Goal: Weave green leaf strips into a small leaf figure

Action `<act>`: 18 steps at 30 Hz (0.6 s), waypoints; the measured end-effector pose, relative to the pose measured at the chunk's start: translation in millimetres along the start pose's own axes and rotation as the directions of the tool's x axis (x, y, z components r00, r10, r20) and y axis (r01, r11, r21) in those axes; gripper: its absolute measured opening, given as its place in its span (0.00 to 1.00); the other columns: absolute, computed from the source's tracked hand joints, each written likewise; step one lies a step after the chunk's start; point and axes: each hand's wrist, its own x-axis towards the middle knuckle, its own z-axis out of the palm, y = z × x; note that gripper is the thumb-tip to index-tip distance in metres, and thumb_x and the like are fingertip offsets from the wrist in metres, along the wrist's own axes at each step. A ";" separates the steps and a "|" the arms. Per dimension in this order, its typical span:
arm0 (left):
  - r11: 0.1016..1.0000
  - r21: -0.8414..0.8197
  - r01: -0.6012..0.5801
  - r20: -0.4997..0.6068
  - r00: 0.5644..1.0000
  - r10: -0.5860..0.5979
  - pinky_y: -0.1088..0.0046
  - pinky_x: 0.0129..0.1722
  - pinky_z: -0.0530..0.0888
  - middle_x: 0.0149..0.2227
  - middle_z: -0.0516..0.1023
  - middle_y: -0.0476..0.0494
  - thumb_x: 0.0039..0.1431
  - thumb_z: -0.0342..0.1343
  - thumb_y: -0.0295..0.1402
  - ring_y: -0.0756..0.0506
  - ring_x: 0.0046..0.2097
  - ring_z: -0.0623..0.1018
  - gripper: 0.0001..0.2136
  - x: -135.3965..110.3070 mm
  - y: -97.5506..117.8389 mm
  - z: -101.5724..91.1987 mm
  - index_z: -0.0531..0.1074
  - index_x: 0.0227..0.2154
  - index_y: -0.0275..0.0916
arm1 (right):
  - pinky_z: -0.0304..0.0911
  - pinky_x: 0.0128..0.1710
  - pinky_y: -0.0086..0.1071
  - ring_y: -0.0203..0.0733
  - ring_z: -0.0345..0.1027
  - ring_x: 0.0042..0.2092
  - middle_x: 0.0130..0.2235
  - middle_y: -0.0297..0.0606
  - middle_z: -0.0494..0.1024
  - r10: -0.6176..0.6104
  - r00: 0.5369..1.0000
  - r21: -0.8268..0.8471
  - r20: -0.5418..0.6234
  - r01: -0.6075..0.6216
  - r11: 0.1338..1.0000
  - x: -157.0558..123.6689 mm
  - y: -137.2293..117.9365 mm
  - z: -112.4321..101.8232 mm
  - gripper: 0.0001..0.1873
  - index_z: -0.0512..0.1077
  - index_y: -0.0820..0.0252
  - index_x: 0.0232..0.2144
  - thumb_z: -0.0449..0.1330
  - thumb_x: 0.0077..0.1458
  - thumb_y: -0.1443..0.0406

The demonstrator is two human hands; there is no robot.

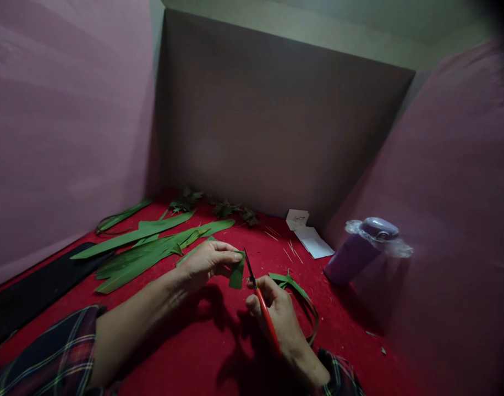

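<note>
I see left hand [204, 261] pinching leaf piece [237, 273] over red tabletop [186, 352], free edge outward, likely clearing fingers; right hand [279, 313] gripping scissors [262, 304], blades just beside leaf piece.

Purple bottle [351, 259], right of frame, clear plastic [403, 250] around its top. White sheet [315, 243] and small white card [296, 219], right of center. Thin pale sticks [271, 236] just left of those. Long dark flat object [33, 287], lower left. Red surface [359, 346] underneath. Gray panel [272, 121], upper center; pink left wall [66, 121], pink right wall [454, 181].
</note>
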 end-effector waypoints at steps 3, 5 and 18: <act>1.000 -0.009 -0.006 -0.007 1.000 0.006 0.71 0.27 0.72 0.22 0.74 0.48 0.38 0.66 0.32 0.50 0.25 0.73 0.10 0.0 -1.1 1.0 0.73 0.24 0.33 | 0.50 0.18 0.24 0.30 0.52 0.20 0.20 0.26 0.62 0.027 0.999 0.001 0.017 -0.027 1.000 -0.1 -2.8 0.3 0.19 0.66 0.60 0.27 0.62 0.43 0.51; 1.000 -0.003 -0.005 -0.010 1.000 0.005 0.72 0.27 0.72 0.22 0.74 0.47 0.38 0.66 0.32 0.50 0.24 0.73 0.10 -0.5 -1.3 2.3 0.73 0.23 0.33 | 0.49 0.17 0.23 0.30 0.51 0.19 0.19 0.26 0.60 0.055 0.998 0.020 0.043 -0.056 0.998 -0.4 -4.1 0.4 0.19 0.65 0.60 0.27 0.62 0.44 0.50; 0.999 0.036 0.000 0.016 1.000 -0.001 0.71 0.29 0.71 0.22 0.75 0.46 0.38 0.66 0.34 0.50 0.24 0.73 0.11 -1.8 -1.9 3.1 0.73 0.24 0.32 | 0.50 0.18 0.24 0.31 0.54 0.20 0.19 0.26 0.62 0.036 0.997 0.042 0.066 -0.039 0.998 -0.1 -0.6 -1.5 0.18 0.65 0.60 0.26 0.62 0.45 0.52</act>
